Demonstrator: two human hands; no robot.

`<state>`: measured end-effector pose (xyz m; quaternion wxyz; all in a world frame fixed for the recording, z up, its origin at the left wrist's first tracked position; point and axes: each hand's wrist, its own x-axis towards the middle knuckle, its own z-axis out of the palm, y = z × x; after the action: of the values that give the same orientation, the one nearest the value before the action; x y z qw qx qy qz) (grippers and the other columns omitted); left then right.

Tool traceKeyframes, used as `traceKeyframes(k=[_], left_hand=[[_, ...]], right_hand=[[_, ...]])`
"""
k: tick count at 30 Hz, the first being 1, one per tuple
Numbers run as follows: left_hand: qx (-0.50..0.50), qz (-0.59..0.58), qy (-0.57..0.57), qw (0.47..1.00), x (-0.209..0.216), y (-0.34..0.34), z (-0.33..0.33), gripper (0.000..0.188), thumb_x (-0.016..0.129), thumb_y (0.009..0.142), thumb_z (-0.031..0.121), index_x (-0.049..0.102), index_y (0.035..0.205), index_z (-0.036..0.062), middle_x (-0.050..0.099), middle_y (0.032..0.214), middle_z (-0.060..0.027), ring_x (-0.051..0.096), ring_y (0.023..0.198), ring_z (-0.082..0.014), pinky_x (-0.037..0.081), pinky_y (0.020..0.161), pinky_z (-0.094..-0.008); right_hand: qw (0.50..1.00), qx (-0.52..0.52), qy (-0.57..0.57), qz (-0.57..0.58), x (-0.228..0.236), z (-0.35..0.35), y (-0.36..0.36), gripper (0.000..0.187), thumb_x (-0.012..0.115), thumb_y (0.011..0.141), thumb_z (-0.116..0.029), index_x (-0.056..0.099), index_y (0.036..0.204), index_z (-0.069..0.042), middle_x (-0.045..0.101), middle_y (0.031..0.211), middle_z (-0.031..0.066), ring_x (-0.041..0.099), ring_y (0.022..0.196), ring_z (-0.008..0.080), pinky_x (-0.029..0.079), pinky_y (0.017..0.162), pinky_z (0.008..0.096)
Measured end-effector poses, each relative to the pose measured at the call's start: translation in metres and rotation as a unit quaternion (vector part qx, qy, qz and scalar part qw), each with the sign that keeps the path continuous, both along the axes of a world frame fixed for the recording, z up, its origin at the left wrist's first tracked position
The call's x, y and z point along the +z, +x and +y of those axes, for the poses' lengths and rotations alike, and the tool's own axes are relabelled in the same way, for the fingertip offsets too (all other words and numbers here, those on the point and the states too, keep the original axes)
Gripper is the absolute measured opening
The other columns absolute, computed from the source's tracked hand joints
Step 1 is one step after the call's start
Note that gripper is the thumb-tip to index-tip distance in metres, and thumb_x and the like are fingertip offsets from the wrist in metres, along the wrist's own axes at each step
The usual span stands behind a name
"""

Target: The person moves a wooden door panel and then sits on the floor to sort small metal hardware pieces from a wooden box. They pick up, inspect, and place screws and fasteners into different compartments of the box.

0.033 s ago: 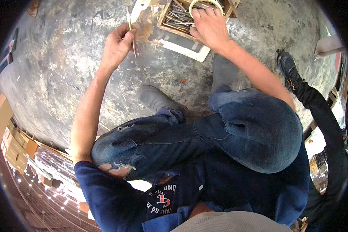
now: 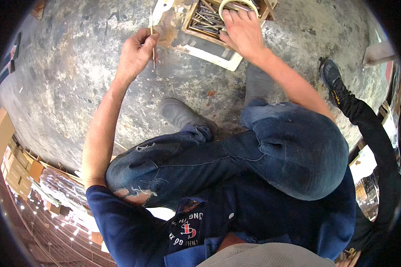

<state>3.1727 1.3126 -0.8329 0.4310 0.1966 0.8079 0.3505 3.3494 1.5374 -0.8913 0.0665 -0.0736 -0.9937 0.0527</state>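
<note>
My left hand [image 2: 138, 50] is closed around a slim metal rod [image 2: 154, 60], pinched between thumb and fingers and held nearly upright in the view above the floor. To its right, a wooden box [image 2: 204, 36] contains many thin metal rods [image 2: 205, 20], perhaps tool bits; their exact kind is unclear. Over the box's right part lies a pale yellow ring [image 2: 223, 6], like a roll of tape. My right hand [image 2: 244, 33] has its fingers curled over the ring's near rim, with the thumb apart on the box side. The fingertips are partly hidden.
Under the box is a pale-edged board [image 2: 227, 63] with a dark middle. My grey shoes [image 2: 182, 113] rest on the stained concrete floor [image 2: 75, 80]. Another person's black shoe [image 2: 332, 78] and leg are at the right. Cardboard boxes [image 2: 17, 171] stand at the lower left.
The rod in my left hand has tilted slightly and now stands more upright. My right hand stays at the ring. At the lower right, part of another person's hand shows more.
</note>
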Motion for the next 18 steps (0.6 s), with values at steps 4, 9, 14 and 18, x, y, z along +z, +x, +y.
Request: traceKeyframes(k=[4,9,14,18], left_hand=[[-0.048,0.061,-0.050,0.996,-0.010,0.001,-0.007,0.031,0.055,0.094,0.027,0.066,0.098,-0.0021,0.055,0.058,-0.0102,0.053,0.056,-0.0156,0.044,0.055,-0.0367],[-0.107,0.138,-0.016,0.984,-0.026,-0.002,-0.004,0.033,0.056,0.093,0.030,0.066,0.101,0.0008,0.051,0.058,-0.0136,0.051,0.055,-0.0223,0.045,0.058,-0.0397],[-0.128,0.142,-0.009,0.981,-0.026,-0.007,0.003,0.030,0.055,0.093,0.028,0.067,0.101,0.0016,0.053,0.061,-0.0143,0.051,0.057,-0.0219,0.045,0.060,-0.0386],[-0.159,0.124,-0.059,0.978,-0.021,-0.013,0.011,0.030,0.055,0.094,0.027,0.067,0.105,0.0022,0.059,0.065,-0.0138,0.055,0.060,-0.0208,0.046,0.061,-0.0373]], right_hand=[[0.995,-0.049,-0.047,-0.070,0.000,-0.007,0.000,0.045,0.075,0.073,-0.024,0.055,0.105,-0.001,0.066,0.092,0.0136,0.060,0.098,0.0277,0.045,0.083,0.0383],[0.991,-0.085,-0.086,-0.059,-0.001,-0.009,-0.001,0.047,0.076,0.071,-0.020,0.052,0.107,-0.001,0.066,0.094,0.0154,0.063,0.093,0.0340,0.050,0.080,0.0450],[0.981,-0.106,-0.108,-0.120,-0.002,-0.007,-0.010,0.041,0.074,0.074,-0.021,0.056,0.106,-0.003,0.062,0.103,0.0153,0.061,0.099,0.0323,0.053,0.080,0.0460],[0.975,-0.100,-0.134,-0.144,0.004,-0.006,-0.009,0.036,0.070,0.078,-0.022,0.059,0.105,-0.001,0.061,0.108,0.0159,0.060,0.102,0.0323,0.053,0.083,0.0453]])
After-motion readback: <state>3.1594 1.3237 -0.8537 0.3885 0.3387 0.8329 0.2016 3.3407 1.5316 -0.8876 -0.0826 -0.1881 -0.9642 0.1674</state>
